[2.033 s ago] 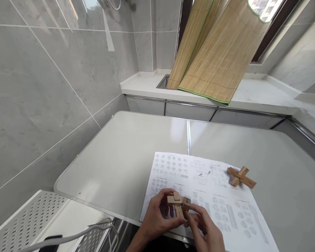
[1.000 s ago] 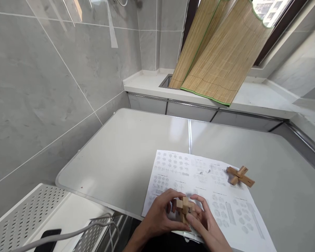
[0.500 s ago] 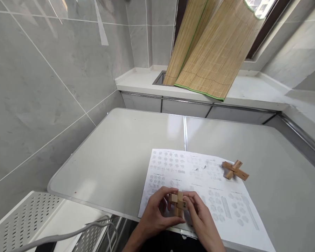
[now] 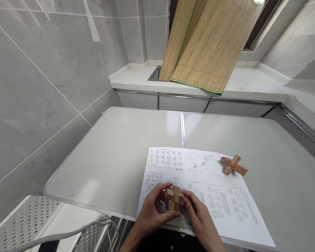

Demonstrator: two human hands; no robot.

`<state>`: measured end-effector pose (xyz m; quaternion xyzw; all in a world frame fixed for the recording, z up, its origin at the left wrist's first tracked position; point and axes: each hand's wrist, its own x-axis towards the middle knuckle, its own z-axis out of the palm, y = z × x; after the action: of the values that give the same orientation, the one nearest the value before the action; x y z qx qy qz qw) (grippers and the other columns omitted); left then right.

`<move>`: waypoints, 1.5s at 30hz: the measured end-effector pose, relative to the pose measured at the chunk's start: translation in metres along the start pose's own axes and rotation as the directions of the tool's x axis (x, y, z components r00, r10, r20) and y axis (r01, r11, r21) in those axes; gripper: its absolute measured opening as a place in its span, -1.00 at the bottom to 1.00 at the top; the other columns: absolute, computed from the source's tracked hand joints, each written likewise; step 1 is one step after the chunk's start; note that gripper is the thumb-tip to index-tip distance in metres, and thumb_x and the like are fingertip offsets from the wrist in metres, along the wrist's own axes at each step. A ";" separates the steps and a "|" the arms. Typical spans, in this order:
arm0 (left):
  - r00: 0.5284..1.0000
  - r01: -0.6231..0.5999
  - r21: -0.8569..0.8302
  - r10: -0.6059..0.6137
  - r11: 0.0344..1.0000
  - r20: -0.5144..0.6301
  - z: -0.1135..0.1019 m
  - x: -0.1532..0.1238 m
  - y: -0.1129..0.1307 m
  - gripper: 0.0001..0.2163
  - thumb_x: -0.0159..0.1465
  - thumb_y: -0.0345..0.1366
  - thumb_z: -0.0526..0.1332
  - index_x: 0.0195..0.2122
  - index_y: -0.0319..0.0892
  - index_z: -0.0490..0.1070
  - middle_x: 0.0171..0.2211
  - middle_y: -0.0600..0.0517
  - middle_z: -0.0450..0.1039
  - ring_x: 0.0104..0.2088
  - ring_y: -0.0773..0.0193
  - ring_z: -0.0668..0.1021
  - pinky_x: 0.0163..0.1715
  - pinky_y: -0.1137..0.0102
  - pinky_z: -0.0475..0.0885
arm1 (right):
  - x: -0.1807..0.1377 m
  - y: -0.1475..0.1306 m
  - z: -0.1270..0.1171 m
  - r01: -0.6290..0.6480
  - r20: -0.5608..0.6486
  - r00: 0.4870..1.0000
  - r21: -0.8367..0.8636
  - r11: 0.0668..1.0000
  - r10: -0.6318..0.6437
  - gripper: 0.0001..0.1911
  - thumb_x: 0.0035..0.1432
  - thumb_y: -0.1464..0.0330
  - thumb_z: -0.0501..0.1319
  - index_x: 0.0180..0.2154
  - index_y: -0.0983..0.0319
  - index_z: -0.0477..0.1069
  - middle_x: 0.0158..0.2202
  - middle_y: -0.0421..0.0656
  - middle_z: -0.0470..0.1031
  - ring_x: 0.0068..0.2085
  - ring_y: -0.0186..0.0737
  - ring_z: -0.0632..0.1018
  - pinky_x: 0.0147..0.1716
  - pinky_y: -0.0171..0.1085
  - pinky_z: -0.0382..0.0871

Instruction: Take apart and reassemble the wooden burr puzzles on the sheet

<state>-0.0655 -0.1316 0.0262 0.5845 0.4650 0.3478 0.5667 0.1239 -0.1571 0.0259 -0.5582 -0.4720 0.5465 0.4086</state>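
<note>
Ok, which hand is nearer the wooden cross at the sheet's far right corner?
Right. The right hand is nearer and left of the wooden cross; the left hand is farther left, across the block puzzle.

Black clothing (image 4: 157, 241) (small pale spot (image 4: 172, 247))

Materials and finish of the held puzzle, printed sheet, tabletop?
Puzzle: likely wood, fairly matte; tan, tone varies across faces. Sheet: probably paper, matte; thin, white, gray print. Tabletop: smooth, semi-gloss, perhaps laminate or coated board; soft light reflections show.
</note>
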 end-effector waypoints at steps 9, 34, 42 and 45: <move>0.992 -0.078 -0.044 0.082 0.996 0.096 -0.004 0.002 0.011 -0.38 0.15 -0.29 0.47 0.25 0.00 0.38 -0.02 -0.03 0.39 -0.02 0.10 0.47 0.00 0.29 0.41 | -0.002 -0.001 0.004 -0.036 0.118 0.993 0.019 0.999 0.033 -0.55 0.44 -0.01 0.01 -0.10 0.15 0.49 -0.48 -0.27 0.39 -0.39 -0.18 0.45 -0.32 -0.29 0.34; 0.996 -0.076 0.019 0.075 0.997 0.048 -0.004 -0.001 0.003 -0.52 0.22 -0.44 0.33 0.16 0.03 0.37 0.03 0.02 0.43 -0.25 0.31 0.51 -0.04 0.30 0.47 | -0.002 0.031 -0.097 -0.194 -0.520 0.850 -0.165 0.967 0.082 -0.45 0.18 -0.17 0.20 -0.21 0.19 0.49 -0.42 -0.17 0.55 -0.29 -0.07 0.53 -0.27 -0.24 0.35; 0.995 -0.082 0.074 0.077 0.994 0.067 -0.004 0.001 0.007 -0.67 0.28 -0.41 0.28 0.07 -0.02 0.42 -0.03 0.02 0.46 -0.27 0.31 0.53 -0.08 0.33 0.48 | -0.002 0.041 -0.145 -0.427 -0.732 0.675 -0.282 0.859 0.095 -0.43 0.17 -0.17 0.20 -0.21 0.19 0.53 -0.35 -0.05 0.68 -0.28 0.06 0.63 -0.32 -0.17 0.38; 0.994 -0.092 0.086 0.086 0.992 0.067 -0.003 0.002 0.008 -0.69 0.29 -0.39 0.28 0.05 -0.04 0.43 -0.04 0.01 0.47 -0.28 0.30 0.53 -0.10 0.33 0.48 | -0.001 0.041 -0.146 -0.438 -0.746 0.661 -0.293 0.850 0.084 -0.42 0.20 -0.19 0.15 -0.24 0.19 0.52 -0.37 -0.04 0.68 -0.30 0.06 0.63 -0.34 -0.16 0.38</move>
<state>-0.0669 -0.1282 0.0339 0.6400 0.4354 0.3333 0.5383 0.2730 -0.1583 -0.0036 -0.8661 -0.3024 0.2189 0.3323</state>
